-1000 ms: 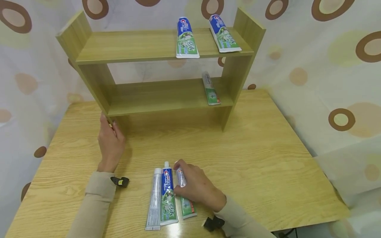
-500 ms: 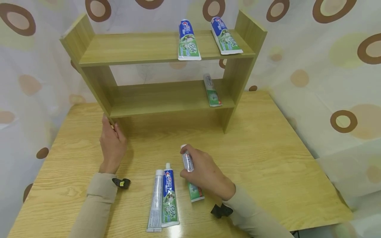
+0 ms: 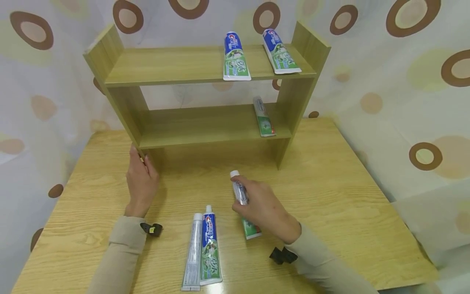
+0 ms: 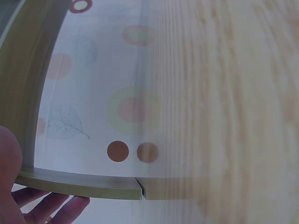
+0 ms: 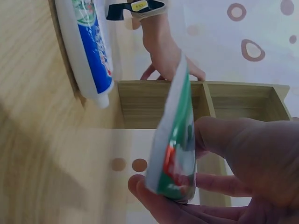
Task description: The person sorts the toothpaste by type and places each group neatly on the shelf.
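Observation:
My right hand [image 3: 265, 210] grips a silver and green toothpaste tube [image 3: 251, 229] by its sides above the table, cap pointing toward the shelf. In the right wrist view, thumb and fingers hold the tube [image 5: 180, 140], its flat green end facing the camera. My left hand [image 3: 142, 181] holds the lower left side panel of the wooden shelf [image 3: 205, 143], thumb on one face and fingers [image 4: 70, 210] on the other. A blue and green toothpaste tube [image 3: 210, 249] and a silver tube [image 3: 192, 253] lie side by side on the table.
Two blue and green tubes, a left one [image 3: 236, 57] and a right one [image 3: 280, 53], lie on the top shelf board. One silver and green tube [image 3: 263, 118] lies at the right of the middle board. The wooden table [image 3: 330, 196] meets a patterned curtain [image 3: 389, 102].
My right hand has lifted the silver and green tube away from beside the other two and carried it forward and right, toward the shelf. The left hand stays on the panel.

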Demonstrator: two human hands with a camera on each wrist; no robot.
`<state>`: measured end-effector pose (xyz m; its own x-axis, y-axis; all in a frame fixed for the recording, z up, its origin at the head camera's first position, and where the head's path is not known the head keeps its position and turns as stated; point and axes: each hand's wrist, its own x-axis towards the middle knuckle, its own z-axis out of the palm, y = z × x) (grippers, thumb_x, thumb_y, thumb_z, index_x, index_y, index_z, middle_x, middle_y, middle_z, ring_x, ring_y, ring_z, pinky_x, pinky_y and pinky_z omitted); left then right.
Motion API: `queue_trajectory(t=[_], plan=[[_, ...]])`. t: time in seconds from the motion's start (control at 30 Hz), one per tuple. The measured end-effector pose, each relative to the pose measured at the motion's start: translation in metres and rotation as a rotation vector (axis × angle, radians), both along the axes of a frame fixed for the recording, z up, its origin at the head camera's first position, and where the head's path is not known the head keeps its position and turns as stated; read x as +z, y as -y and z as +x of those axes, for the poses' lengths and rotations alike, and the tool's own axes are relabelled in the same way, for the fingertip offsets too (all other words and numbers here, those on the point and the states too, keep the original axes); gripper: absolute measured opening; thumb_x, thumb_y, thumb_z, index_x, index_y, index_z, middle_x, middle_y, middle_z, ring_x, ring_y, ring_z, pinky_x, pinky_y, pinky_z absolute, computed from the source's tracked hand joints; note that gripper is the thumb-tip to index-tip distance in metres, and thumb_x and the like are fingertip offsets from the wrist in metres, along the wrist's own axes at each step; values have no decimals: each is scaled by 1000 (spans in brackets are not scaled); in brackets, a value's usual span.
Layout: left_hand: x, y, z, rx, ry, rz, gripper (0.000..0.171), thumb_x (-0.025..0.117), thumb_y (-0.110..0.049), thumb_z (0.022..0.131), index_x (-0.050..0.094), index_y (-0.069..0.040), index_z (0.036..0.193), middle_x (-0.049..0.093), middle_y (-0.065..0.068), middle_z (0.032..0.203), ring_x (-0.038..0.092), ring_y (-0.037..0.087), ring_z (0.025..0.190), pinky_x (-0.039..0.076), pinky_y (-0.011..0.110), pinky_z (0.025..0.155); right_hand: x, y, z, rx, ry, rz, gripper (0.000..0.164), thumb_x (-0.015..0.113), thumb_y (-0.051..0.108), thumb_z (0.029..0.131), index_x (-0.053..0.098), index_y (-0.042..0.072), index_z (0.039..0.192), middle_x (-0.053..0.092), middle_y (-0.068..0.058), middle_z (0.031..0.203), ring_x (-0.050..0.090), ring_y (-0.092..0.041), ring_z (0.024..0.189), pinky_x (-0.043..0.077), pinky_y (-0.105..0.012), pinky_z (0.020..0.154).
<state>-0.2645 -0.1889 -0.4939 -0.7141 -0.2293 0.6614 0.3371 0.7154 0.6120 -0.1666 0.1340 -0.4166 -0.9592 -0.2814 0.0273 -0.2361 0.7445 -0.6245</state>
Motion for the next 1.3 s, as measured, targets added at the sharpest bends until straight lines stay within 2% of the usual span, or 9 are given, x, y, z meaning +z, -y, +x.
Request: queue_trajectory(t=[0.13, 0.37, 0.6, 0.73, 1.0, 1.3], plan=[[0, -2, 0, -3, 1, -3, 46, 43, -11, 115, 38, 3, 159, 63, 40, 136, 68, 63, 112, 55, 74, 86, 9, -4, -3, 3, -41, 12, 69, 84, 8, 90, 59, 8, 154, 78, -20, 112, 69, -14, 70, 55, -19, 51], [-2, -5, 0, -9, 10, 6, 46, 43, -10, 115, 38, 3, 159, 63, 40, 135, 68, 62, 112, 55, 74, 87, 25, -11, -12, 13, -72, 40, 74, 83, 8, 89, 51, 5, 156, 77, -20, 99, 66, -10, 58, 52, -20, 45], [-2, -4, 2, 4, 39, 40, 45, 43, -10, 115, 39, 1, 159, 65, 38, 133, 69, 61, 110, 54, 73, 87, 37, -15, -22, 38, -151, 40, 63, 81, 6, 90, 52, 2, 145, 73, -14, 82, 64, -10, 53, 50, -20, 43], [1, -1, 3, 5, 41, 25, 45, 44, -11, 115, 39, 2, 158, 65, 39, 134, 69, 61, 113, 54, 73, 89, 44, -13, -25, 26, -191, 38, 57, 82, 8, 90, 52, 2, 138, 72, -14, 81, 65, -11, 54, 50, -19, 43], [3, -1, 3, -18, 33, 25, 46, 43, -9, 115, 39, 1, 159, 64, 38, 135, 68, 60, 118, 54, 73, 92, 58, -9, -33, 11, -218, 17, 55, 81, 8, 91, 51, 3, 136, 73, -17, 87, 70, -16, 59, 52, -19, 46], [2, 0, 3, -3, 44, 12, 46, 44, -9, 115, 38, 2, 159, 63, 39, 137, 67, 61, 120, 54, 74, 92, 72, -3, -56, -13, -295, 14, 47, 80, 8, 90, 51, 2, 126, 72, -19, 92, 72, -22, 61, 53, -21, 45]])
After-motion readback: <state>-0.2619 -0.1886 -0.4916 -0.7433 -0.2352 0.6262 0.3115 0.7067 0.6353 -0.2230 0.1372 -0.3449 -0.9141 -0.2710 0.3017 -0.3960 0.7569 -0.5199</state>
